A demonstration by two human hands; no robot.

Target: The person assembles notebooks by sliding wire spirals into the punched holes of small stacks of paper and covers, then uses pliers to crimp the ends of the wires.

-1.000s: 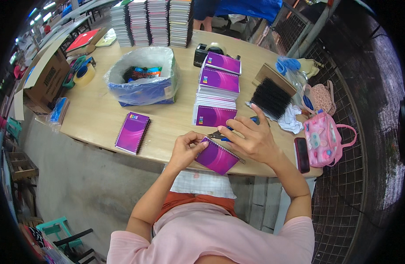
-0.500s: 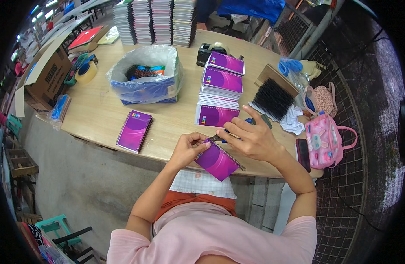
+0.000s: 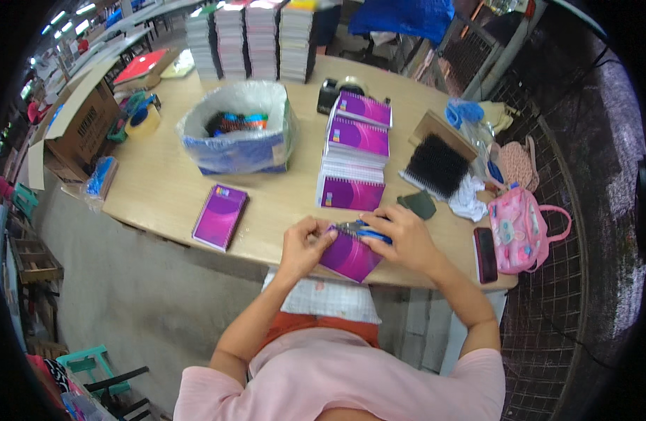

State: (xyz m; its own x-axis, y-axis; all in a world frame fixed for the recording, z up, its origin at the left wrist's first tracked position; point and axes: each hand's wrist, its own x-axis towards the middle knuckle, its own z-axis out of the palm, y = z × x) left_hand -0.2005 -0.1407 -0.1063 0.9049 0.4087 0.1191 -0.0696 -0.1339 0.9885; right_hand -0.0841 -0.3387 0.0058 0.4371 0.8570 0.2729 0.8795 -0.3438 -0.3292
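At the table's near edge, my left hand [image 3: 302, 247] pinches the upper left corner of a purple spiral notebook [image 3: 350, 259], which is tilted. My right hand [image 3: 406, 240] is closed round blue-handled pliers [image 3: 376, 233], and their jaws lie at the notebook's spiral edge near my left fingertips. My right fingers partly cover the notebook's right end. Beyond the hands stands a row of stacked purple notebooks [image 3: 352, 193]. To the left lies a small pile of the same notebooks [image 3: 220, 217].
A plastic-lined box [image 3: 242, 158] with coils inside stands behind the left pile. Black coils [image 3: 435, 165] lie at the right, near a dark green cloth [image 3: 418, 204], a phone [image 3: 485, 255] and a pink bag [image 3: 521, 231]. Tall notebook stacks [image 3: 263, 45] and a tape dispenser [image 3: 330, 95] are at the back.
My right hand has come down, its raised finger now folded, and the pliers' handles show more plainly. The notebook stays in my left hand. The whole view has shifted slightly.
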